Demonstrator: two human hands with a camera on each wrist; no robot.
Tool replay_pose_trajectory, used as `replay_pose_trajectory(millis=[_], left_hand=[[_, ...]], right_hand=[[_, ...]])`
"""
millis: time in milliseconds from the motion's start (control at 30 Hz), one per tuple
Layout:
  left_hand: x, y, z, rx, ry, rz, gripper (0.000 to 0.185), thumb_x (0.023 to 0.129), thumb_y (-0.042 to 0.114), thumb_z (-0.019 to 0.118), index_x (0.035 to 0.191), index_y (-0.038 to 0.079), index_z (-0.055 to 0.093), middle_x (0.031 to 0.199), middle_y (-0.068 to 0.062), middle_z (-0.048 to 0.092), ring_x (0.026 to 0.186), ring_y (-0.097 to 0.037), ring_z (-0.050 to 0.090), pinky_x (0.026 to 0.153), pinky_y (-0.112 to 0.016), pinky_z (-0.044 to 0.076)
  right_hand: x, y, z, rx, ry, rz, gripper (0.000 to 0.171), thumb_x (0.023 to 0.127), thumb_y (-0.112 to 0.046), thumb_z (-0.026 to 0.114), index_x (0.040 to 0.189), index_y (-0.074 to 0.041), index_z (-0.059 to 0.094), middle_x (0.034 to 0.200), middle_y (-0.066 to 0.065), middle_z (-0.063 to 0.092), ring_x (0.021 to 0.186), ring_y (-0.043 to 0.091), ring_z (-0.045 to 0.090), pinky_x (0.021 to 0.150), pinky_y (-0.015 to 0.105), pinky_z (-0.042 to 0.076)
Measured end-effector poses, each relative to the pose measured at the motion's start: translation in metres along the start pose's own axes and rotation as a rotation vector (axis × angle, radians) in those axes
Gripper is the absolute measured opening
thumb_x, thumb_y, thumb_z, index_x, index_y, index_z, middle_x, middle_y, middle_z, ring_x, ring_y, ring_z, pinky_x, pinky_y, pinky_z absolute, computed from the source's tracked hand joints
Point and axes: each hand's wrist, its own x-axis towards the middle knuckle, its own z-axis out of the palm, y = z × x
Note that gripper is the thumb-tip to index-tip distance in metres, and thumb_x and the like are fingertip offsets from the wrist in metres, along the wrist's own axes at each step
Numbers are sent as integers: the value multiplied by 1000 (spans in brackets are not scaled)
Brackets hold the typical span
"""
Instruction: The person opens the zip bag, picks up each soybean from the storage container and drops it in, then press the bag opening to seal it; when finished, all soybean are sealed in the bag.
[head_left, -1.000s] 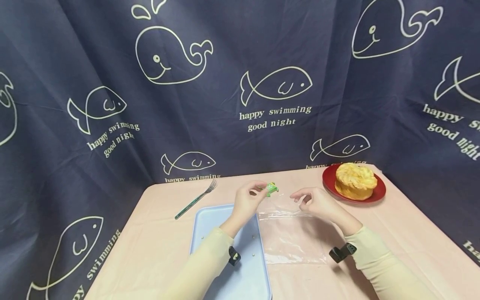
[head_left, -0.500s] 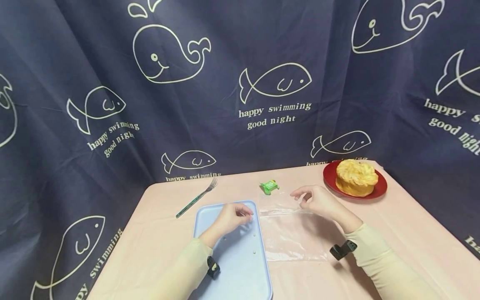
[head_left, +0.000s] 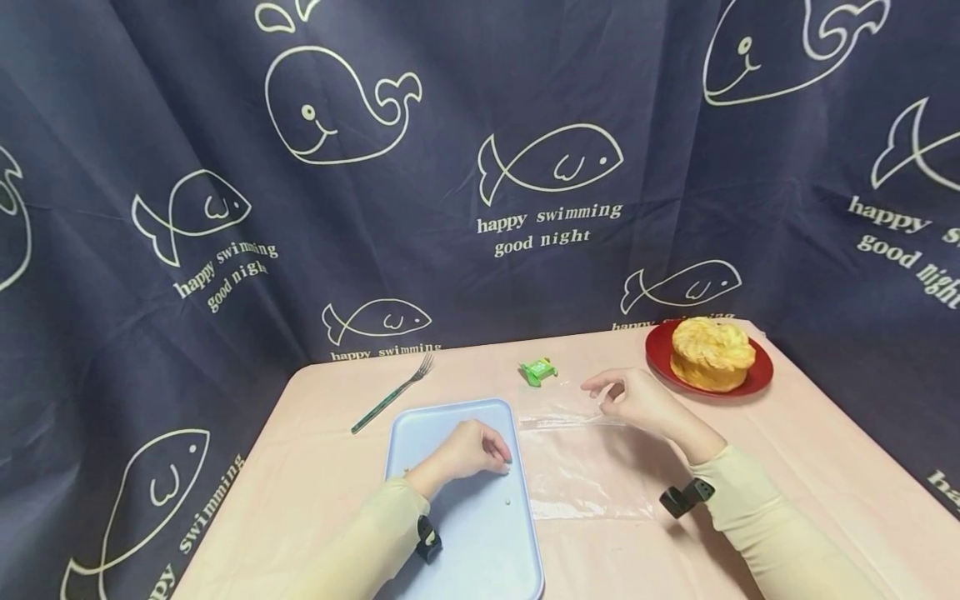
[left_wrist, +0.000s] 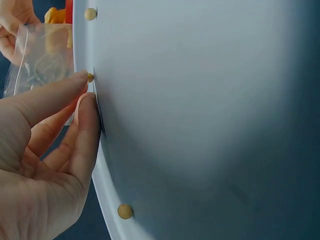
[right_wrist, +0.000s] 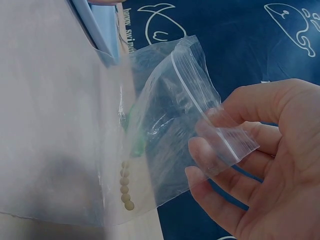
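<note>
My left hand (head_left: 468, 448) is low over the right side of the blue tray (head_left: 487, 550). In the left wrist view its thumb tip is beside a small round tan soybean (left_wrist: 90, 78), with a gap between thumb and index finger. Two other soybeans show along that edge, one soybean (left_wrist: 125, 211) nearer the wrist and one soybean (left_wrist: 90, 14) farther off. My right hand (head_left: 641, 404) holds up the zip edge of a clear zip-lock bag (right_wrist: 165, 100), its thumb and fingers at the mouth. Inside the bag several soybeans (right_wrist: 125, 188) lie in a row.
A green-wrapped sweet (head_left: 538, 372) lies behind the bag. At the back right a red plate (head_left: 763, 377) bears a round loaf (head_left: 712, 357). A fork (head_left: 392, 400) with a dark green handle rests left of the tray. A dark blue curtain (head_left: 442, 275) stands behind the table.
My left hand has let go of the green-wrapped sweet, which now lies on the table, and has come back over the tray to its right edge. The right hand stays at the bag.
</note>
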Motion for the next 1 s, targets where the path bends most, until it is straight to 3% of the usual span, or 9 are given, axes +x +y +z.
replay_pose_trajectory(millis=[333,733,833,1000], left_hand=[[1,5,4,58,-4,29,14,77,-2,85,75,9,78,65,9,68,60,-4,60,59,-20,49],[5,9,-1,10,20,77,8,82,2,82,79,9,78,70,8,71,60,-5,62,57,-22,51],[9,13,-5,-6,45,114,7,83,3,82,81,9,78,74,8,73,64,-4,63,60,-22,52],[18,29,-9,-10,164,204,2,85,10,82,85,11,80,81,9,74,74,-3,63,72,-28,53]], right_hand=[[0,0,0,-2,2,-1,36,78,10,58,109,2,75,92,6,72,77,21,65,66,26,53],[-2,-3,-1,3,1,9,36,79,10,59,109,1,75,92,5,72,77,20,65,65,26,52],[-2,-3,-1,5,1,16,35,79,10,60,109,1,75,92,6,72,78,21,65,64,26,52],[-2,-1,-1,-3,2,6,36,78,10,59,110,3,74,93,13,72,77,21,65,65,26,53]])
